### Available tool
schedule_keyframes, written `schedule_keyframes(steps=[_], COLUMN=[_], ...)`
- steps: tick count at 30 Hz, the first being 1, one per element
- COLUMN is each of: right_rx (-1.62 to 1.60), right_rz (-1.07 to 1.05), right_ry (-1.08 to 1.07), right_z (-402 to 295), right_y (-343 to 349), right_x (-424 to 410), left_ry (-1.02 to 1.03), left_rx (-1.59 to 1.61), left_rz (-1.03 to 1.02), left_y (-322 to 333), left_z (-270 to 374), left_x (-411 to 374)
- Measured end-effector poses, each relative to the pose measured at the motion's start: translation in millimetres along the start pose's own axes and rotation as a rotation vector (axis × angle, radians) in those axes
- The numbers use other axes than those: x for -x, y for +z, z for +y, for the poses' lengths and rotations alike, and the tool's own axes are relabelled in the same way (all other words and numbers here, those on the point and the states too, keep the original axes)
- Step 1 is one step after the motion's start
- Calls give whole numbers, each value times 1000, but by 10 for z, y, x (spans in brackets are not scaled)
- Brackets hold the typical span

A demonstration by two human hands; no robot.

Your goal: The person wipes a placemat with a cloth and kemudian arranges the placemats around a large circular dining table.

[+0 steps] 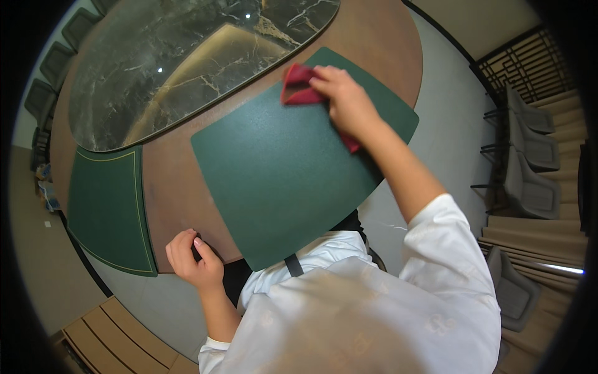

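Note:
My right hand [348,100] grips a folded red cloth [299,89] against the far part of a plain green placemat [280,173]. The cloth looks slightly blurred, and a corner of it pokes out below my palm. This mat lies at a slant on the brown wooden round table [182,201], its near edge reaching past the table rim by my waist. Lower left, my left hand [196,262] is curled by the table's edge. Something dark shows between its thumb and fingers; whether it is an object or shadow is unclear.
A dark marble turntable [201,70] with pale veins covers the table's middle. Another green placemat [110,210], bordered by a gold line, lies to the left. Grey chairs [535,187] line the right wall before beige curtains [523,231]. A slatted wooden cabinet [117,336] stands lower left.

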State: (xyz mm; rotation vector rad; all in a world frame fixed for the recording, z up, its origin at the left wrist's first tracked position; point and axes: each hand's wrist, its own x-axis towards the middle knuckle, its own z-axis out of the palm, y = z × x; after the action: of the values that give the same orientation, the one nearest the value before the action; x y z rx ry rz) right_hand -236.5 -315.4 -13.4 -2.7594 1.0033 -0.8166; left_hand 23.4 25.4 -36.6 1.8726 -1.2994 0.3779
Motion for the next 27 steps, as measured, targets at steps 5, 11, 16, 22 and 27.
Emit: schedule_keyframes(steps=[5,11,16,22,27], right_rx=[154,193,163,297,235], right_rz=[48,59,30,-8,129], right_ry=[175,320,383,470,519], right_z=[884,807,628,877,698], right_y=[257,325,124,-462,-699], right_x=[-526,-779,-475,458,1359], left_ry=[0,23,11,15,10], left_rx=[16,16,32,53,-3], left_rz=[17,44,45,23,35], left_y=[10,2,-31,-37,-26], left_z=[18,-1,-46,-7,-11], left_x=[-20,-14,7,-32,-9])
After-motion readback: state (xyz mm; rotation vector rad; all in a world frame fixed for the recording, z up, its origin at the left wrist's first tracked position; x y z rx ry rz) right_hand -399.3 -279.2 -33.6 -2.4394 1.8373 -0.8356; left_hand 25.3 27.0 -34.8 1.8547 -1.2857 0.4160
